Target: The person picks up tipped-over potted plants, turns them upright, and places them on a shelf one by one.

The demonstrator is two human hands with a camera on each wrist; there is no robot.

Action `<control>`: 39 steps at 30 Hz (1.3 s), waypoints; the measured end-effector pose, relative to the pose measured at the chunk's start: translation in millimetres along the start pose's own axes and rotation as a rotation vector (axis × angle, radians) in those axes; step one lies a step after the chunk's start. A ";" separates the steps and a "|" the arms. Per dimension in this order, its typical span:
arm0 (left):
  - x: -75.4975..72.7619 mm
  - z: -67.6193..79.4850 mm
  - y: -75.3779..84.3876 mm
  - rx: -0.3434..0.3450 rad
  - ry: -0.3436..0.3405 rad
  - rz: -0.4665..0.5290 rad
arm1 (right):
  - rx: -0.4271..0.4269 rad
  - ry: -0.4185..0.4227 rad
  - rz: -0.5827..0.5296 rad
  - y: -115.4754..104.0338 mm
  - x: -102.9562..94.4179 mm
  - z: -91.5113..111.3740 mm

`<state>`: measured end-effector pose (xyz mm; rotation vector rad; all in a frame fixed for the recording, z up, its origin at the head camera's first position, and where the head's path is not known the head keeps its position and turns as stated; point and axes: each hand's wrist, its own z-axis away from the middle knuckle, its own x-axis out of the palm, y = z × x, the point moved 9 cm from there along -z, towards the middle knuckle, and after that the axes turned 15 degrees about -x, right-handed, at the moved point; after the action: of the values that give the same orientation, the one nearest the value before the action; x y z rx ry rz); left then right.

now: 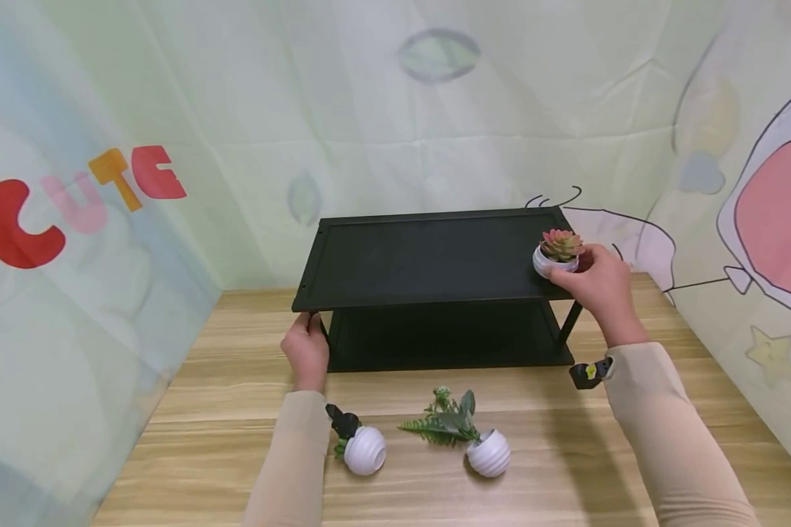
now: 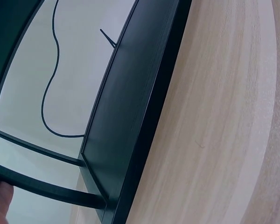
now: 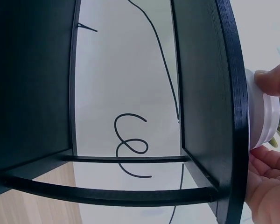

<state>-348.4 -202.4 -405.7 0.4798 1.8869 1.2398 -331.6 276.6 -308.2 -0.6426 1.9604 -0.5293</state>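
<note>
A black two-tier shelf (image 1: 428, 260) stands on the wooden table. My right hand (image 1: 600, 282) grips a small white pot (image 1: 554, 265) with a pink-green succulent (image 1: 562, 244) at the right end of the top tier. In the right wrist view, thumb and fingers hold the pot (image 3: 263, 114) from both sides, its base right at the board. At the shelf's left front corner, my left hand (image 1: 306, 351) holds the upright just under the top board. Only its fingertips (image 2: 1, 193) show in the left wrist view, against the black bar (image 2: 46, 189).
Two white ribbed pots lie tipped over in front of the shelf: one (image 1: 365, 451) beside my left forearm, another (image 1: 489, 454) with leafy green stems (image 1: 450, 419) pointing left. Printed cloth (image 1: 395, 146) hangs behind and at both sides of the table (image 1: 224, 410).
</note>
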 end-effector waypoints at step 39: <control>4.1 -1.3 5.7 0.010 -0.006 0.007 | 0.073 0.036 -0.021 -31.4 -47.1 10.7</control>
<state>-352.5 -197.8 -402.1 0.4951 1.8887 1.2323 -296.9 281.5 -262.5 -0.6122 1.9605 -0.6262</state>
